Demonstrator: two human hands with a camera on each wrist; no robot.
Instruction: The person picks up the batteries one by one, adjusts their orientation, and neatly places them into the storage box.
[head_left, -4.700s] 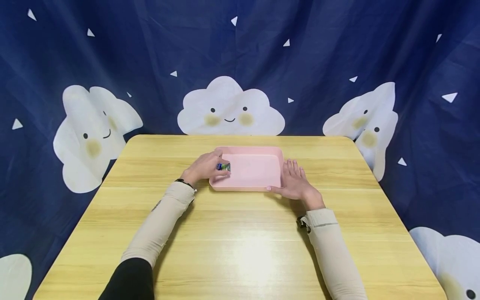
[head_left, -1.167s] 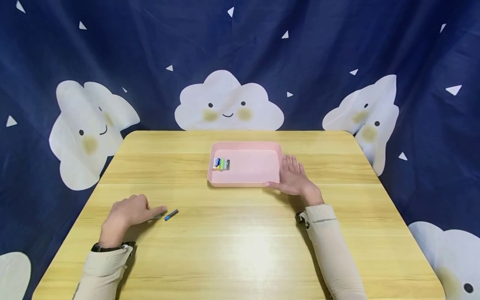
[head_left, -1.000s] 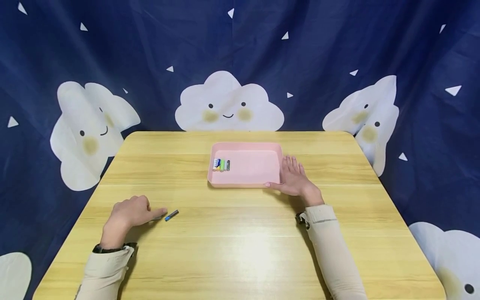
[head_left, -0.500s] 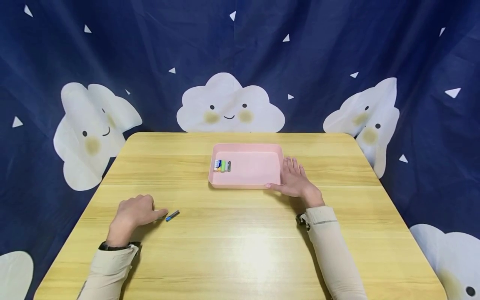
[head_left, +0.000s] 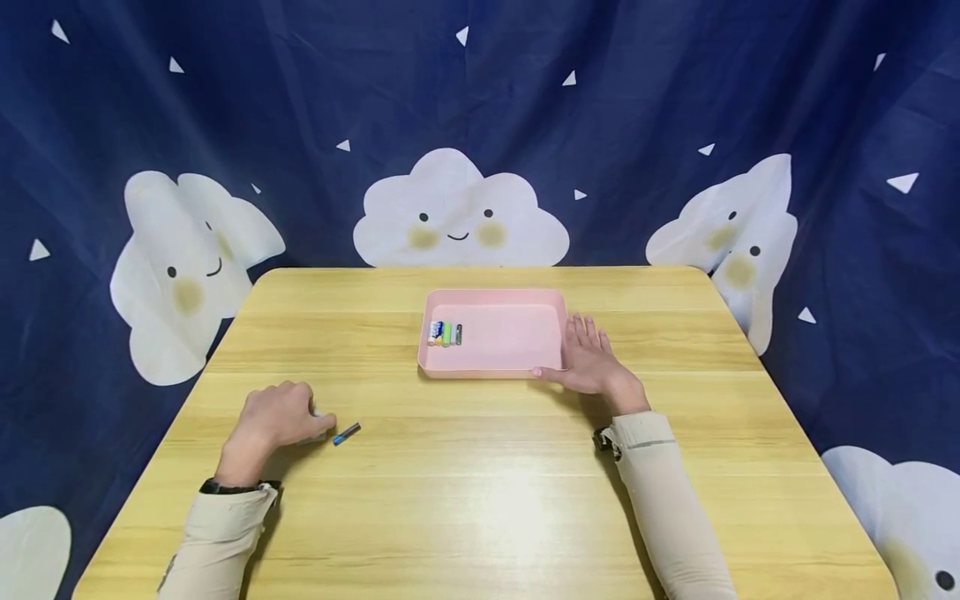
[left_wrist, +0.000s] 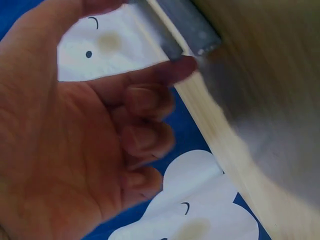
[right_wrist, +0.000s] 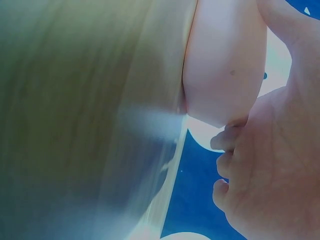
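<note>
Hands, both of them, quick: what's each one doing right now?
Left hand: closed, pinching a grey battery.
Right hand: open, resting against the pink tray.

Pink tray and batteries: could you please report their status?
Left hand pinches grey cylinder, blue-and-dark battery nearby. Right hand against pink tray. Battery row inside. Nothing visibly in the way.

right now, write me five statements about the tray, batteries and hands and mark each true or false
1. A row of batteries lies near the left end of the pink tray. True.
2. The right hand grips a battery. False: it rests against the pink tray's right end.
3. The left hand holds a grey cylinder. True.
4. The blue-and-black battery lies inside the pink tray. False: it lies on the table.
5. The pink tray stands on the table. True.
</note>
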